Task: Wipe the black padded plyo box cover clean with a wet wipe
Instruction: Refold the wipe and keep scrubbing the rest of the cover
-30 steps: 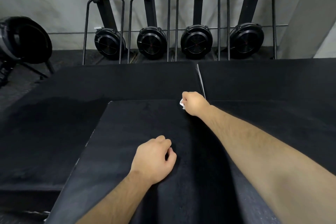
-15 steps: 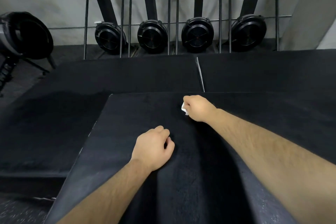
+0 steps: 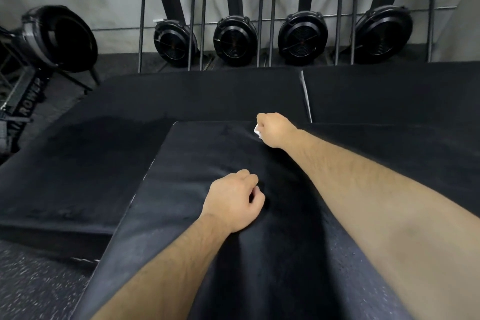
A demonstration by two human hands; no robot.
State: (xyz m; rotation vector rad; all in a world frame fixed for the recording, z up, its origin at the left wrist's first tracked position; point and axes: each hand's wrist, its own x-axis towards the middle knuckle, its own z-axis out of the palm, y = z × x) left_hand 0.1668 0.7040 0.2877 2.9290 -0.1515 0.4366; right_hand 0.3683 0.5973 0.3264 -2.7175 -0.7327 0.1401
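The black padded plyo box cover [image 3: 181,189] fills the middle of the view, its top face running from me toward the far edge. My right hand [image 3: 274,128] is stretched out to that far edge and is shut on a white wet wipe [image 3: 257,130], of which only a small corner shows under the fist. My left hand [image 3: 233,200] rests as a loose fist on the middle of the cover, with nothing visible in it.
Lower black padded boxes [image 3: 78,158] lie to the left and behind [image 3: 389,91]. Several upright rowing machines [image 3: 235,39] stand against the grey wall. Another machine [image 3: 57,36] sits at the far left. Speckled rubber floor [image 3: 31,288] shows at bottom left.
My right hand with the wipe drew slightly back from the far edge, then returned to it. My left hand stays in place on the cover.
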